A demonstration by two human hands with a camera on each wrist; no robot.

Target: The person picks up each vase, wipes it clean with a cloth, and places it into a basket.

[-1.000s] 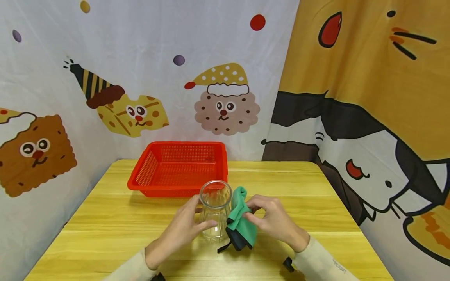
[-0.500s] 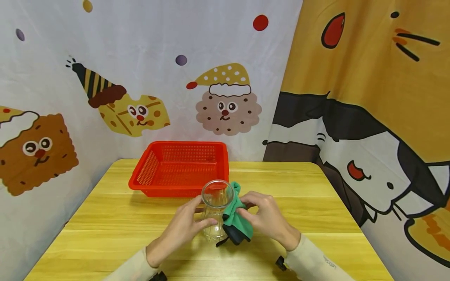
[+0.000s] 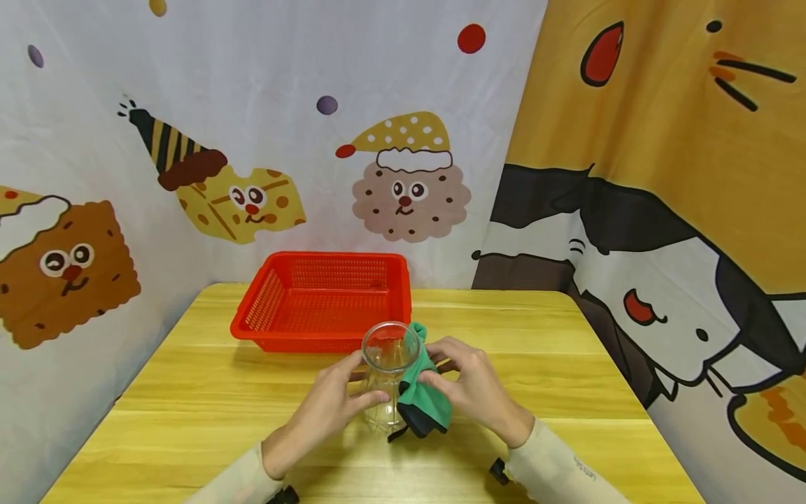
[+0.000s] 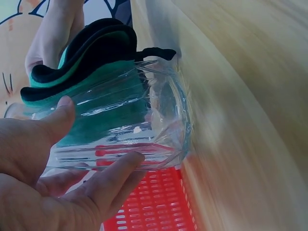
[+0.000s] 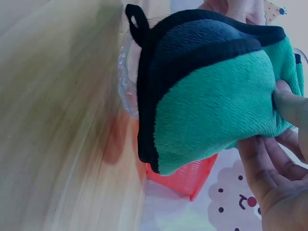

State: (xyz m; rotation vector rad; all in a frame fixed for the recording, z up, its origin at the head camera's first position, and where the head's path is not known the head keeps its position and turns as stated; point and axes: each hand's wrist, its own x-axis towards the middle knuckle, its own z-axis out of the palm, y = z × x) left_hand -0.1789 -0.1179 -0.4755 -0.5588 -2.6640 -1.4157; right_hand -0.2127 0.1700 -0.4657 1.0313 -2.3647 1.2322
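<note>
A clear ribbed glass vase (image 3: 384,399) stands upright on the table, its round mouth facing up. My left hand (image 3: 327,402) grips its left side, thumb in front and fingers reaching behind, as the left wrist view also shows. On the other side, my right hand (image 3: 472,385) pinches a folded green cloth (image 5: 216,101) with a black border and a small black hanging loop (image 5: 137,24). The cloth lies along the vase's right side, and its green shows through the glass (image 4: 159,106) in the left wrist view.
A red perforated plastic basket (image 3: 334,343) sits behind the vase, toward the back left of the wooden table (image 3: 535,336). A curtain (image 3: 252,126) printed with cartoon figures hangs behind the table and along its sides.
My right hand has moved left with the cloth, bringing it from beside the vase up against its right side. My left hand keeps its grip on the vase.
</note>
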